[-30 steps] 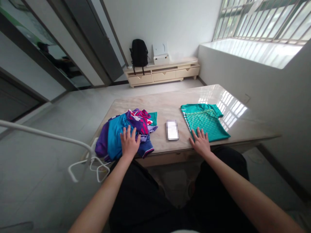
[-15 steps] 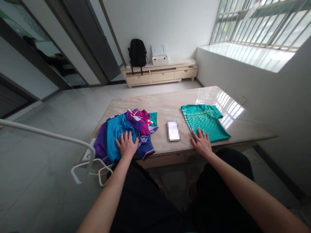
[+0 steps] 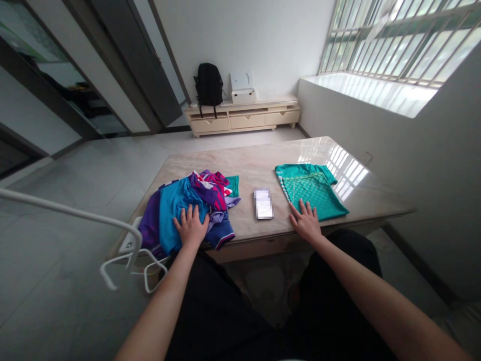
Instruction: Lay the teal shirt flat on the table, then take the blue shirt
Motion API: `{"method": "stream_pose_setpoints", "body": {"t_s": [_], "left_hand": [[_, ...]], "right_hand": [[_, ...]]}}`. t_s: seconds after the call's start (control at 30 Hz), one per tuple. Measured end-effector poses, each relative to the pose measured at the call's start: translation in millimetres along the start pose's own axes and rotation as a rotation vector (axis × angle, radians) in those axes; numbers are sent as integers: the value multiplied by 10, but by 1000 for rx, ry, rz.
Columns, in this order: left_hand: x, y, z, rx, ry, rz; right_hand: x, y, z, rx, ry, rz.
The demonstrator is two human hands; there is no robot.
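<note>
A heap of crumpled shirts [image 3: 173, 208] in blue, purple, pink and navy lies on the left of the marble-look table [image 3: 255, 170]. My left hand [image 3: 191, 225] rests on its blue cloth, palm down with fingers spread. On the right a green patterned shirt [image 3: 311, 193] lies folded flat. Near its front left corner, my right hand [image 3: 306, 222] lies flat with the fingers apart, touching the cloth and grasping nothing. Between the two hands is a phone [image 3: 263, 204] with a blurred, bright screen.
A white metal rack [image 3: 75, 210] with hooked ends reaches in from the left, close to the table's corner. Against the far wall, a low cabinet [image 3: 248, 120] bears a black backpack [image 3: 209, 85] and a white box [image 3: 242, 95]. A barred window [image 3: 387, 45] is at the upper right.
The view has shifted slightly, so the table and everything on it appear a little further left. Both hands stay resting in the same places on the shirts.
</note>
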State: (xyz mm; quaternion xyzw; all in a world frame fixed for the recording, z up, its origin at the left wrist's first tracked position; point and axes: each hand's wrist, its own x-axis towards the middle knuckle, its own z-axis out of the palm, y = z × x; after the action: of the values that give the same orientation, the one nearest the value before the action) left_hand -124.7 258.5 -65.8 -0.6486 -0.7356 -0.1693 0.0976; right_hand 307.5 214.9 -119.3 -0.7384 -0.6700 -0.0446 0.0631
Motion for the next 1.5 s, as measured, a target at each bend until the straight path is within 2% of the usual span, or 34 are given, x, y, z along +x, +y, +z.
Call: {"method": "stream_pose_setpoints", "body": {"t_s": [0.37, 0.93, 1.5], "left_hand": [[4, -19, 18, 3, 12, 0], [-2, -36, 22, 2, 27, -1], [-16, -5, -43, 1, 5, -2]], "right_hand": [[17, -6, -24, -12, -74, 9], [42, -16, 40, -15, -88, 30], [129, -1, 6, -3, -111, 19]]}}
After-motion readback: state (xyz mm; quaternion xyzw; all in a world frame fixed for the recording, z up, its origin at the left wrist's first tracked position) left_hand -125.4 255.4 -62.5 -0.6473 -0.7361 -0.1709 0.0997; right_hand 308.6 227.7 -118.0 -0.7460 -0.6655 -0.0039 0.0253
